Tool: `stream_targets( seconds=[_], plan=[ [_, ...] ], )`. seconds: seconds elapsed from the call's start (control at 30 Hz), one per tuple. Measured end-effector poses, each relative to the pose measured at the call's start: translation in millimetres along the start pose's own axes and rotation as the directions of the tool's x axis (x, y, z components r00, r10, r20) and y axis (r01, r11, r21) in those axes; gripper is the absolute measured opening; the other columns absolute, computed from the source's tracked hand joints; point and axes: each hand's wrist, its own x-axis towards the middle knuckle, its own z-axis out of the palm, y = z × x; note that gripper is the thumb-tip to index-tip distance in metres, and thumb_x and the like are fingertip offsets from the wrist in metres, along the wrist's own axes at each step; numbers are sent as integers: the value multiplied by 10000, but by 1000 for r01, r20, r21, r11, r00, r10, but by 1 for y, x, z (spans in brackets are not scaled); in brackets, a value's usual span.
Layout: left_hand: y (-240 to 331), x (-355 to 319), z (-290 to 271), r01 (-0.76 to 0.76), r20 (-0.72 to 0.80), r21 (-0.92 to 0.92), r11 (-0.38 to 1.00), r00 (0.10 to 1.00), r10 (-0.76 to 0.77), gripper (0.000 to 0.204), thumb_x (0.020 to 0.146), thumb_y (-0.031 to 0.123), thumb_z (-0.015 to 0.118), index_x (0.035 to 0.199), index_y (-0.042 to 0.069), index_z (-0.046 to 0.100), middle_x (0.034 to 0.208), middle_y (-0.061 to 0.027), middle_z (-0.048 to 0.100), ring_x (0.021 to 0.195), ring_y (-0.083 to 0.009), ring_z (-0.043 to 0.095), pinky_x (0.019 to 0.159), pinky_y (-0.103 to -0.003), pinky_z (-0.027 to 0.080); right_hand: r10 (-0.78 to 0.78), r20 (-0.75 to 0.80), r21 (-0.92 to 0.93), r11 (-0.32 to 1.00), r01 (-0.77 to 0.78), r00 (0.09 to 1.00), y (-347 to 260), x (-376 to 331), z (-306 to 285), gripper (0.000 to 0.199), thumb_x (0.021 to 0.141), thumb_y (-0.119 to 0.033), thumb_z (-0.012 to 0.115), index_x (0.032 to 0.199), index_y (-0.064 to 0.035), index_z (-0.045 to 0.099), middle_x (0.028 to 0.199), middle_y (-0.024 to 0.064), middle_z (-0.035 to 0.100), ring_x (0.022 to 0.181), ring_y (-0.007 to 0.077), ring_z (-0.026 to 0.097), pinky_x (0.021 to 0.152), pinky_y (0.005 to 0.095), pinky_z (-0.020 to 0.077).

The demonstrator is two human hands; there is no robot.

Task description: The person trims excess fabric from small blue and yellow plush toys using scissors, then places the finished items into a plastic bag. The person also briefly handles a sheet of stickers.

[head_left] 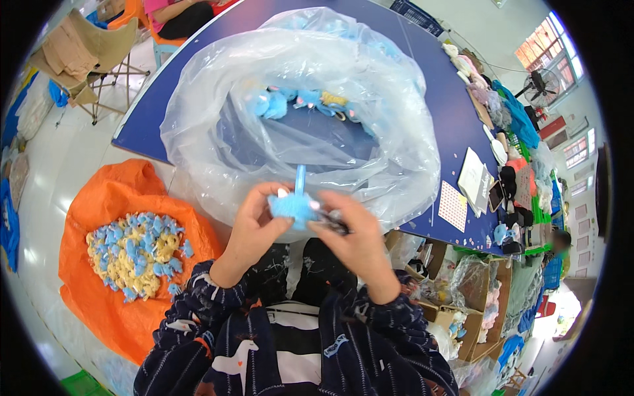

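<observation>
A small light-blue plush toy (pixel 292 208) is pinched in my left hand (pixel 254 221), above my lap. From its top a blue ribbon strap (pixel 300 179) stands up. On its other side my right hand (pixel 353 234) is closed around a small dark tool (pixel 335 223), whose kind is too blurred to name. The tool's end is close to the plush toy; I cannot tell whether they touch. Beyond both hands lies a large clear plastic bag (pixel 205 125) with its mouth open, and several blue plush toys (pixel 271 104) are inside it.
The blue table (pixel 148 129) carries the bag. An orange sack (pixel 86 198) on the floor at left holds many blue and yellow plush toys (pixel 135 254). To the right are a dotted sticker sheet (pixel 453 206), a notebook (pixel 474 179) and cardboard boxes (pixel 485 317). Another person sits at far left.
</observation>
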Motion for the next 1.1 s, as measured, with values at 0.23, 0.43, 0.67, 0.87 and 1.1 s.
stream_targets(
  seconds=[0.23,0.43,0.67,0.87,1.1],
  plan=[
    [18,-9,-10,-84,-28,255,963,995,95,273,795,30,574,1062,6,526,1037,-93,585,936,-136,545,805,-258,441,-168,139,-1,986,169,976,6,2,20,360,676,21,623,1023,-43,555,767,104,565,634,226,586,553,306,475],
    [118,-50,-68,111,-150,856,505,988,38,380,744,93,613,1109,38,526,987,-101,599,773,-133,580,691,-272,461,-49,149,-259,962,87,988,42,63,-15,203,812,-155,549,957,-13,569,842,146,604,795,327,587,682,392,470],
    [136,-64,-77,292,-328,945,150,856,399,434,709,63,662,1119,32,523,1019,-140,586,751,-208,573,654,-288,470,7,-171,-621,776,-114,985,95,120,-15,255,818,-121,504,1059,-38,489,1075,170,522,814,360,578,670,439,468],
    [102,-31,-34,-112,73,883,456,992,101,363,708,79,679,1048,26,562,996,-137,590,790,-240,599,680,-294,479,-12,-148,-714,694,-99,989,97,138,-16,288,781,-123,559,1049,-57,474,1003,157,541,838,352,576,669,416,476],
    [76,-13,-5,-187,303,699,691,952,-49,264,757,117,652,994,22,582,912,-121,609,753,-227,612,657,-289,483,-113,-35,-838,545,33,993,141,152,-8,139,761,-91,525,896,-59,536,898,147,559,699,302,616,602,385,501]
  ],
)
